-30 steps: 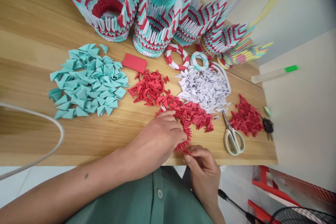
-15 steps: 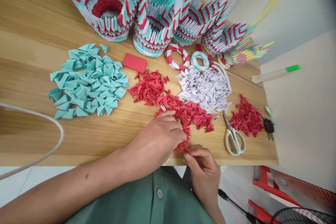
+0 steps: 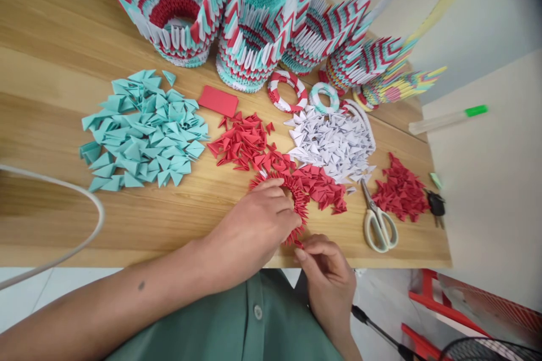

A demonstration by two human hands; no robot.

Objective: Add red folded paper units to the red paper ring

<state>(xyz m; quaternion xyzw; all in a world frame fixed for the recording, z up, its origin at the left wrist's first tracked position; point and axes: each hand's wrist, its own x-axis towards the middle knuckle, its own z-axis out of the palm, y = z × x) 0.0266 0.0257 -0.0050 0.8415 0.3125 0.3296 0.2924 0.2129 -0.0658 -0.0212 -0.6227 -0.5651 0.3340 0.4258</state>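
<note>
Left hand (image 3: pixel 256 225) has its fingers closed on the red paper ring (image 3: pixel 301 202); right hand (image 3: pixel 332 273) pinches a red folded piece (image 3: pixel 298 244) at the ring's near edge.

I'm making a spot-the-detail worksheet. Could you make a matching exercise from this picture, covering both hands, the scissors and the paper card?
Column one
1. left hand
2. right hand
3. scissors
4. paper card

Column two
A. cream-handled, lying on the table
B. pinching a small red piece
C. red and rectangular
D. holding the spiky, curved red band

Right pairs: 1-D, 2-B, 3-A, 4-C
</note>
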